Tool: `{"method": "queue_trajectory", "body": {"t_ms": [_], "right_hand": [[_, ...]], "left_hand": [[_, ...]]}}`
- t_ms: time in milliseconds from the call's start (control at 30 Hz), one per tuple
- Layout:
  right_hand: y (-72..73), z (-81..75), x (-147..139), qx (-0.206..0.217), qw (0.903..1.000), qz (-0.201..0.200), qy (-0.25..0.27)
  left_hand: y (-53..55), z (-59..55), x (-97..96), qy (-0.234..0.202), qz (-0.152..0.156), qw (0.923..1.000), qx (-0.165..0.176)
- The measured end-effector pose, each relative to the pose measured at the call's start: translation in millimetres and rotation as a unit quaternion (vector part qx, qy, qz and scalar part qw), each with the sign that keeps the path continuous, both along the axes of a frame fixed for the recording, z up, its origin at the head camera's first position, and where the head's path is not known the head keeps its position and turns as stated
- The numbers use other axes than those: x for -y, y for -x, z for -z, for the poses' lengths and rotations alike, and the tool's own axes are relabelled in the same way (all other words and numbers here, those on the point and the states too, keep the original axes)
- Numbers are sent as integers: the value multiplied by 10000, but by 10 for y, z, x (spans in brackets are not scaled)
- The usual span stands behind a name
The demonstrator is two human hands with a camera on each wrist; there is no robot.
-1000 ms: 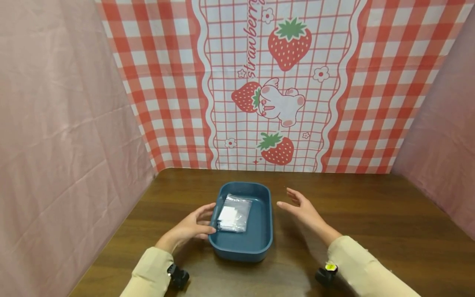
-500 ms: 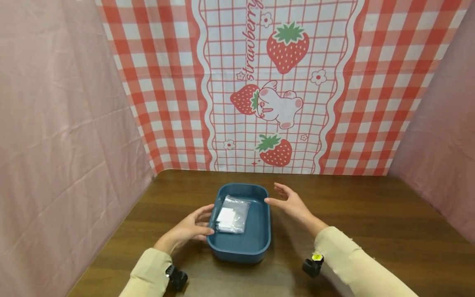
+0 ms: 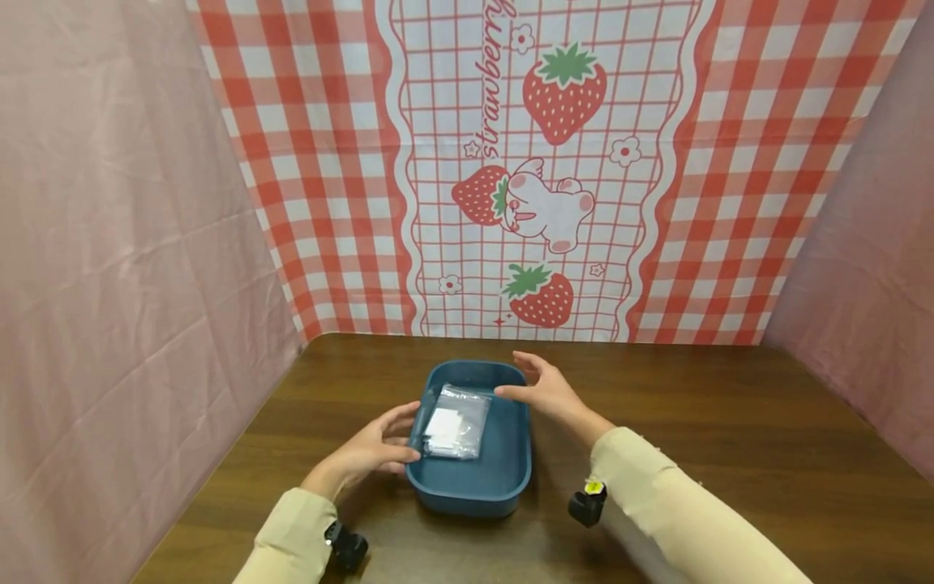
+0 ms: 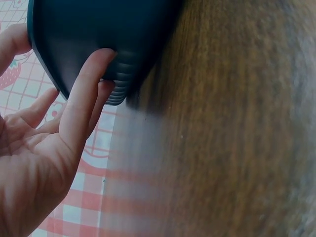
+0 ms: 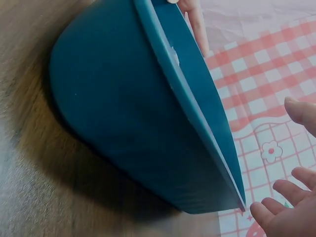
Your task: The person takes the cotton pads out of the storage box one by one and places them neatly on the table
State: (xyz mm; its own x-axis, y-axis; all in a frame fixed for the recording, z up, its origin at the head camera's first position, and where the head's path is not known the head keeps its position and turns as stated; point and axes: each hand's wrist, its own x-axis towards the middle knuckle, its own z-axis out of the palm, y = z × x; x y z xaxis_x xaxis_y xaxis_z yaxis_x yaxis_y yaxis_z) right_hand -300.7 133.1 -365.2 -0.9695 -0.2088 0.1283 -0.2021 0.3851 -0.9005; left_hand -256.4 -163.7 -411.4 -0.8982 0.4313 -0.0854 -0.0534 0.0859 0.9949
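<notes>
A deep blue plastic bin (image 3: 474,487) sits on the wooden table in front of me. Inside it, against the left wall, lies a flat packet of clear plastic bags (image 3: 458,422) with a white patch. My left hand (image 3: 365,454) holds the bin's left side. Its thumb is at the rim, and in the left wrist view other fingers (image 4: 81,96) press the outer wall. Over the far right rim hovers my right hand (image 3: 550,393), thumb and fingers spread and holding nothing. The right wrist view shows those fingers (image 5: 291,192) apart from the bin wall.
Brown wooden table (image 3: 693,422) extends on both sides of the bin. A red-and-white strawberry cloth (image 3: 511,243) hangs behind its far edge. Pink curtains (image 3: 146,284) close off the left and right. Small black cameras (image 3: 587,503) sit at both wrists.
My right hand has moved left, from beside the bin to over its far right rim. The left hand keeps its place on the bin, and the packet lies as before.
</notes>
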Motion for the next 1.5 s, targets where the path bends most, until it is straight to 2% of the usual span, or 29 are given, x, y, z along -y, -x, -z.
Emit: {"method": "queue_trajectory", "body": {"t_ms": [200, 500, 733, 967, 1067, 1300, 1500], "right_hand": [[49, -17, 134, -36, 9999, -114, 4], [124, -15, 328, 247, 9994, -110, 214], [180, -2, 476, 317, 9991, -262, 68], [256, 27, 605, 654, 9962, -575, -67], [285, 62, 662, 744, 9942, -723, -283], [310, 105, 755, 983, 9824, -1182, -1062], [319, 118, 789, 1152, 9605, -1669, -1904]], "left_hand": [[-5, -2, 0, 69, -63, 10000, 9], [16, 31, 14, -12, 38, 10000, -25], [11, 13, 3, 10, 0, 10000, 7], [2, -10, 1, -17, 0, 10000, 3], [-4, -20, 13, -72, 67, 10000, -5], [-4, -23, 29, -110, 89, 9999, -19], [22, 15, 23, -100, 116, 9999, -12]]}}
